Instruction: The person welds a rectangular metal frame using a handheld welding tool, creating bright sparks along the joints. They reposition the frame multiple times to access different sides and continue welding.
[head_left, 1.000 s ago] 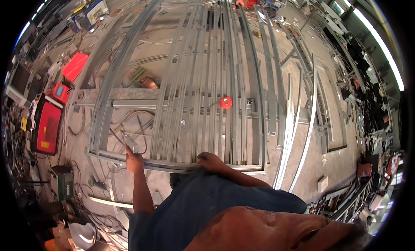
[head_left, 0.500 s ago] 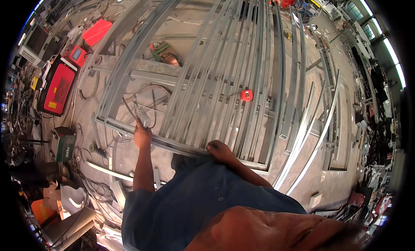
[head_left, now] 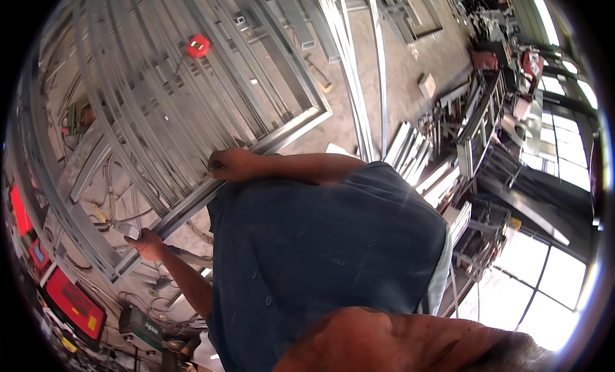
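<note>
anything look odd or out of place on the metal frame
A red tape measure lies on the metal frame, beyond the right hand; it looks slightly out of place because neither hand touches it.

Two bare hands are showing: one left hand (head_left: 148, 245) and one right hand (head_left: 232, 164). One metal frame (head_left: 291, 130) is appearing, along with many metal bars (head_left: 227, 93), clearly more than six but crowding too closely for an exact count. One red tape measure (head_left: 198, 46), one red case (head_left: 73, 301), one green box (head_left: 139, 328) and one pale block (head_left: 427, 84) are also showing. One dark blue shirt (head_left: 333, 231) is displaying two small round buttons (head_left: 269, 300).
</note>
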{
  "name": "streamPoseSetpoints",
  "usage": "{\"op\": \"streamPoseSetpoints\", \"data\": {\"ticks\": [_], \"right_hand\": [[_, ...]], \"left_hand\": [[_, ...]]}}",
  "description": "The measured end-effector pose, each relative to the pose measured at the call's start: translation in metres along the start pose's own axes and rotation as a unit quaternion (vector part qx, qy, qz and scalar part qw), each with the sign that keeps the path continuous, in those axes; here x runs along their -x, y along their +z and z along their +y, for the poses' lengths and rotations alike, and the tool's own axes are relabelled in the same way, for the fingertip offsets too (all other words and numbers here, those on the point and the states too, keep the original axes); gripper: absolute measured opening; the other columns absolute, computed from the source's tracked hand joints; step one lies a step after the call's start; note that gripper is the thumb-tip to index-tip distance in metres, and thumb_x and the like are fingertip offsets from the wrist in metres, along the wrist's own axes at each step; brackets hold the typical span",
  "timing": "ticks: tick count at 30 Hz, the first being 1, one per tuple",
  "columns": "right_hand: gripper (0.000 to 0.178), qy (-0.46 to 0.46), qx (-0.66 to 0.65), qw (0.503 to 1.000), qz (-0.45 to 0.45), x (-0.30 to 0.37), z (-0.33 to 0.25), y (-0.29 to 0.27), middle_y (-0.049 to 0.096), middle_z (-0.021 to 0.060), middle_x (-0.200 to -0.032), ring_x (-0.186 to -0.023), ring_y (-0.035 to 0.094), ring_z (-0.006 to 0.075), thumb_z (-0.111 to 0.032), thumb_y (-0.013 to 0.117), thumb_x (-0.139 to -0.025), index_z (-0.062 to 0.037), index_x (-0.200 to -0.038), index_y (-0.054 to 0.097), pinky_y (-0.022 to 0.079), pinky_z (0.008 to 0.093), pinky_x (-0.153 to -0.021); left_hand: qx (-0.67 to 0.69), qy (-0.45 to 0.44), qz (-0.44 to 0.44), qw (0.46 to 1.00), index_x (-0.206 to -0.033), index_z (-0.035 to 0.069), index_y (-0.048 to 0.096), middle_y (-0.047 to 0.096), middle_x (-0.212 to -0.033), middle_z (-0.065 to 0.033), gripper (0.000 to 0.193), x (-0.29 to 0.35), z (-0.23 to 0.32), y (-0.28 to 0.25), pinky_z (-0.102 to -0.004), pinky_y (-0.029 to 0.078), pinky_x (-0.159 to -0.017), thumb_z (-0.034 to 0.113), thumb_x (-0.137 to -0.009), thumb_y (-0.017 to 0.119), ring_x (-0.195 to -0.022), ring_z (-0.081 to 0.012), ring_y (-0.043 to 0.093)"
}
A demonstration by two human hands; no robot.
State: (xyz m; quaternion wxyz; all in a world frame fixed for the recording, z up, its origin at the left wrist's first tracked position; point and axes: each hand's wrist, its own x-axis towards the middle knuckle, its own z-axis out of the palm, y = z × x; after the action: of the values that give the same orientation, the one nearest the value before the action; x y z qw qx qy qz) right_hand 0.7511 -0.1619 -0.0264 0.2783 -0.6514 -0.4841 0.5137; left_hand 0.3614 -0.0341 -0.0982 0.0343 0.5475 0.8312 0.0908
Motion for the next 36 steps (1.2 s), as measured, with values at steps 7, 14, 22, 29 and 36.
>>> {"op": "streamPoseSetpoints", "data": {"ticks": [7, 14, 22, 29, 36], "right_hand": [[0.039, 0.055, -0.039, 0.998, 0.017, 0.013, -0.001, 0.008, 0.071, 0.0208, -0.102, -0.098, 0.068, 0.0365, -0.034, 0.064, -0.090, -0.0019, -0.111, 0.066, 0.052, 0.0444, -0.087], [0.039, 0.046, 0.007, 0.998, -0.037, -0.016, -0.008, 0.038, 0.069, 0.0219, -0.107, -0.104, 0.067, 0.0366, -0.033, 0.063, -0.091, -0.0022, -0.115, 0.065, 0.051, 0.0452, -0.091], [0.040, 0.005, 0.032, 0.999, -0.040, -0.077, -0.096, 0.068, 0.072, 0.0201, -0.104, -0.098, 0.070, 0.0355, -0.034, 0.063, -0.093, 0.0002, -0.113, 0.065, 0.054, 0.0453, -0.084], [0.038, -0.147, 0.169, 0.974, -0.039, -0.218, -0.150, 0.116, 0.070, 0.0203, -0.097, -0.088, 0.068, 0.0382, -0.030, 0.067, -0.089, 0.0007, -0.112, 0.064, 0.055, 0.0463, -0.075], [0.050, -0.234, 0.437, 0.868, 0.036, -0.387, -0.180, 0.174, 0.061, 0.0170, -0.114, -0.106, 0.063, 0.0351, -0.034, 0.075, -0.083, -0.0019, -0.117, 0.058, 0.055, 0.0457, -0.085]], "left_hand": [[-0.011, -0.013, -0.041, 0.999, -0.149, 0.015, 0.042, 0.069, -0.117, -0.0225, 0.072, -0.001, 0.014, -0.007, -0.0554, 0.052, -0.086, 0.032, -0.082, 0.060, -0.099, -0.0450, 0.067], [-0.033, -0.053, -0.039, 0.997, -0.145, 0.016, 0.046, 0.071, -0.110, -0.0228, 0.067, 0.004, 0.009, -0.015, -0.0577, 0.053, -0.082, 0.032, -0.082, 0.063, -0.092, -0.0462, 0.068], [0.135, 0.006, -0.039, 0.990, -0.148, 0.009, 0.043, 0.065, -0.119, -0.0274, 0.073, -0.019, 0.003, -0.014, -0.0542, 0.052, -0.085, 0.019, -0.079, 0.065, -0.100, -0.0467, 0.065], [0.180, -0.021, -0.071, 0.981, -0.148, 0.008, 0.041, 0.065, -0.122, -0.0269, 0.077, -0.024, -0.045, -0.026, -0.0521, 0.054, -0.081, 0.017, -0.078, 0.069, -0.099, -0.0457, 0.067], [0.206, 0.052, -0.069, 0.975, -0.148, 0.007, 0.041, 0.068, -0.112, -0.0254, 0.071, -0.063, -0.066, -0.029, -0.0497, 0.057, -0.076, 0.018, -0.083, 0.068, -0.094, -0.0441, 0.068]]}}
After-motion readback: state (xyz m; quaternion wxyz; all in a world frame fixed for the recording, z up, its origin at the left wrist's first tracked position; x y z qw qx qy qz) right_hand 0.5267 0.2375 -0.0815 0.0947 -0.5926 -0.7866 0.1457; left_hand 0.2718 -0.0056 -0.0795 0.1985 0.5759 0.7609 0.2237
